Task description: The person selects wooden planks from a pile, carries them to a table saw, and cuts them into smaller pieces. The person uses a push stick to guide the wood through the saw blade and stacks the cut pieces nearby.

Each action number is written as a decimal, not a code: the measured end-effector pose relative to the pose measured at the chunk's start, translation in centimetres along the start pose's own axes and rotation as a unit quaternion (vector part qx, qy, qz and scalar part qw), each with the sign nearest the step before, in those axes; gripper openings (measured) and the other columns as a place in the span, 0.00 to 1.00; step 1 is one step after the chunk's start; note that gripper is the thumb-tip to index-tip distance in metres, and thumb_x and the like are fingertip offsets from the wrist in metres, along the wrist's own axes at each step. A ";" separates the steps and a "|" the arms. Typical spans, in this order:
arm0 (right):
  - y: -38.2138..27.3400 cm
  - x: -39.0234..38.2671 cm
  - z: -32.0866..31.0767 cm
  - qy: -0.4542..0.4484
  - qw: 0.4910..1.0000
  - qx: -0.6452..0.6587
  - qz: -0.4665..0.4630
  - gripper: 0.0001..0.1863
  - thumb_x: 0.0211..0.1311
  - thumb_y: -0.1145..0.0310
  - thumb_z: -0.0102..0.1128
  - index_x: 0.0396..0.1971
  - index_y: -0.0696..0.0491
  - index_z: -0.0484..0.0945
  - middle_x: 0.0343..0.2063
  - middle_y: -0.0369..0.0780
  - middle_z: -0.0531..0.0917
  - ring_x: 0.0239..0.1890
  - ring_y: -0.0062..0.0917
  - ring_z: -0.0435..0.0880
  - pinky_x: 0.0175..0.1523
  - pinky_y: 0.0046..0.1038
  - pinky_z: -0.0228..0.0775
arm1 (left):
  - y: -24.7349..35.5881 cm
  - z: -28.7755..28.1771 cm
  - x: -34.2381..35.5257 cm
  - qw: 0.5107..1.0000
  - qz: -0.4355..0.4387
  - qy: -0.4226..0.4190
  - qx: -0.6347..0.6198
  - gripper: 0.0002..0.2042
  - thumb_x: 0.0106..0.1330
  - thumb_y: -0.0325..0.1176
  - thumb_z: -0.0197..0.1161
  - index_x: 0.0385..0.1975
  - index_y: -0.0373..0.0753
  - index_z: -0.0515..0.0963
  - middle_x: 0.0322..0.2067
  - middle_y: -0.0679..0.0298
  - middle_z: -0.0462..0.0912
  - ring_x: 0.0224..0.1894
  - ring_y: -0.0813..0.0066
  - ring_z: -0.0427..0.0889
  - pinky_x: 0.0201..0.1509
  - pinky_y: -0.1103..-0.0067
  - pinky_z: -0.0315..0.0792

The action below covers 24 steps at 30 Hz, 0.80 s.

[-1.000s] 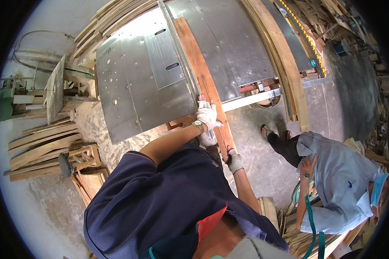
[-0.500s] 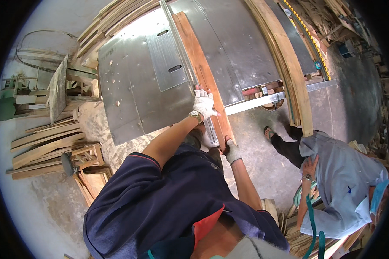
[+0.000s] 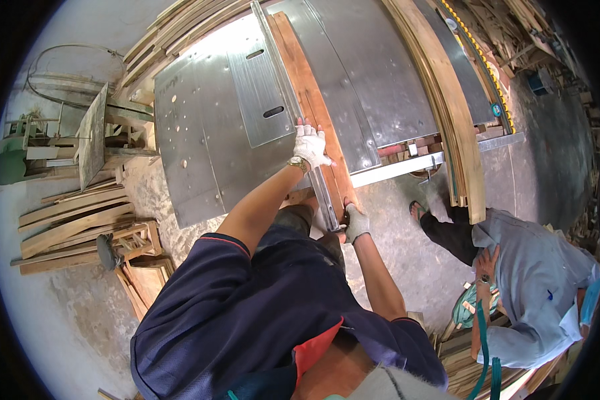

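Note:
My left hand (image 3: 309, 146), in a white fingerless glove, rests with fingers spread on the reddish wooden board (image 3: 325, 139), at its left edge beside a long metal guide (image 3: 323, 190). My right hand (image 3: 357, 223), also gloved, grips the near end of the board with curled fingers. The board lies lengthwise on the steel machine table (image 3: 230, 183), along the guide, its near end projecting toward me past the table's edge. A steel plate (image 3: 252, 90) with two slots is fixed left of the guide.
A bundle of long planks (image 3: 460, 160) lies across the table's right side, near a steel bar (image 3: 393, 170). Another person (image 3: 533, 287) in a grey shirt stands at the lower right. Timber piles (image 3: 80, 227) and a propped panel (image 3: 93, 137) are at the left.
The board and both my hands have slid forward along the guide, away from me. The view has shifted slightly. The other person appears a little lower in the picture.

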State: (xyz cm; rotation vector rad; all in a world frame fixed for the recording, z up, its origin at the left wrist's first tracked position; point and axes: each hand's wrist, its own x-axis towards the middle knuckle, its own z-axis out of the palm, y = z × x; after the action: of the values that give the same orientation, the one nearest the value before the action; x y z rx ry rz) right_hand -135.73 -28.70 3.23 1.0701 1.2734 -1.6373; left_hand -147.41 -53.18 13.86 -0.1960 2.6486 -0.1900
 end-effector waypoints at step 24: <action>-4.7 1.9 3.1 -0.019 0.895 -0.421 -0.142 0.34 0.67 0.42 0.53 0.44 0.63 0.84 0.37 0.54 0.87 0.40 0.48 0.86 0.49 0.42 0.76 | 1.8 0.9 -0.3 0.998 -0.037 0.013 -0.047 0.70 0.39 0.83 0.61 0.74 0.28 0.53 0.70 0.31 0.58 0.78 0.35 0.44 0.78 0.45 0.26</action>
State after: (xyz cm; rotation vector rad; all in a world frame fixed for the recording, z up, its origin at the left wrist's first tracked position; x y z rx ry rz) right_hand -141.20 -31.04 3.32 0.3173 1.9152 -1.0653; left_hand -146.93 -51.50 12.89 -0.3261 2.6803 -0.0930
